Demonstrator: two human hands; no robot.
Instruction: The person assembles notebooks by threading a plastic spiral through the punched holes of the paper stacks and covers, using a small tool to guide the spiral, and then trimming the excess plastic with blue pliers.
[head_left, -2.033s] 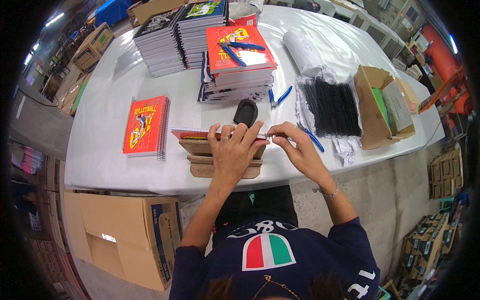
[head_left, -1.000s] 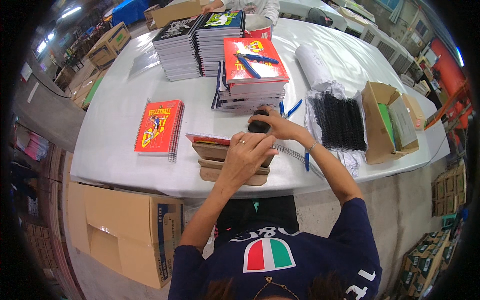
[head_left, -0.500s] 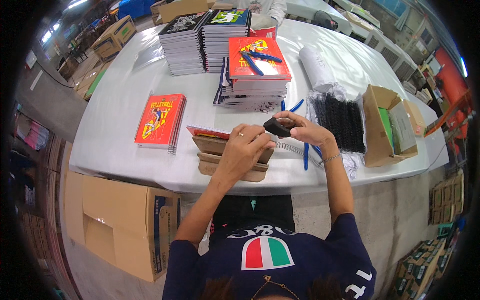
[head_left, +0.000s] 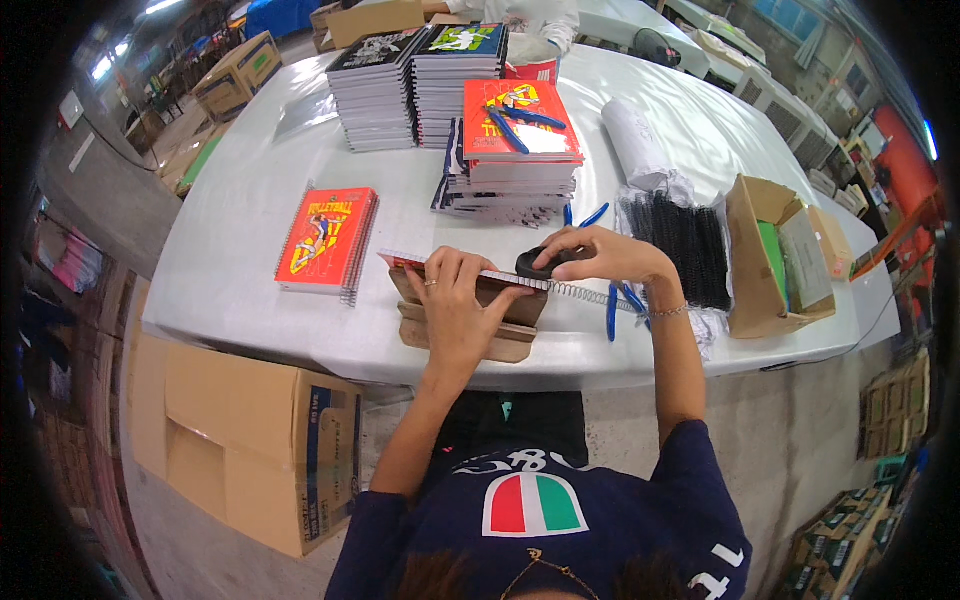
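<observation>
Wooden stand [head_left: 512, 345]: left fingers [head_left: 446, 266], half-spread, hold a notebook [head_left: 400, 259] against it; right fingers [head_left: 572, 239] (curled) grip a black pad [head_left: 529, 263] beside it.

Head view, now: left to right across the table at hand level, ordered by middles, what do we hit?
Red notebook → left hand → black pad → right hand → black coils → open cardboard box.
</observation>
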